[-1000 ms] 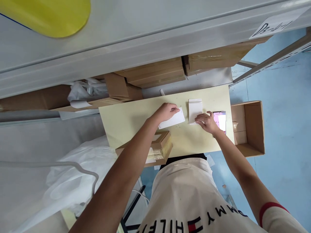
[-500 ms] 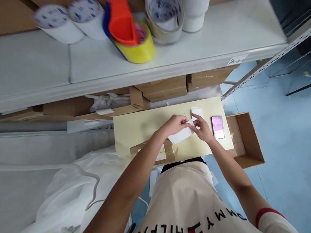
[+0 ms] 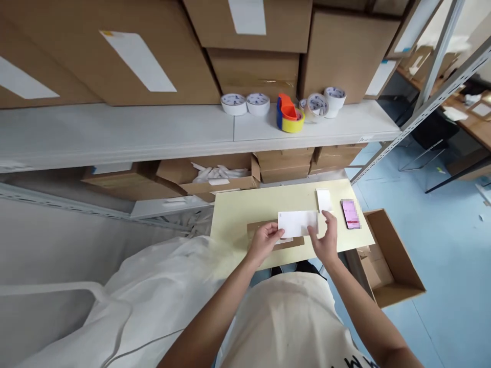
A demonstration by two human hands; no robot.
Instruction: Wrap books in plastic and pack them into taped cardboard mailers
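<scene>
A blank-looking white paper label (image 3: 296, 223) is stretched level above the table. My left hand (image 3: 264, 242) pinches its lower left corner between thumb and fingers. At the other end, the thumb of my right hand (image 3: 325, 238) lies over the label, while the fingers are spread apart past its right edge. Whether that thumb presses on it, I cannot tell. Beneath the label, partly covered by it, a taped cardboard box (image 3: 256, 228) lies on the pale yellow table (image 3: 233, 207). A stack of white labels (image 3: 322, 198) rests just beyond my right hand.
A phone (image 3: 350, 213) lies on the table's right side. An open carton (image 3: 399, 266) stands right of the table. Across the back runs a shelf (image 3: 161, 125) with tape rolls (image 3: 258, 104) and a tape dispenser (image 3: 289, 116). White plastic sheeting (image 3: 153, 301) bulges at left.
My view has tilted up and back, showing more shelf and cartons. My hands have moved apart; the label, earlier slanted between both hands, is now level, and my right fingers have spread.
</scene>
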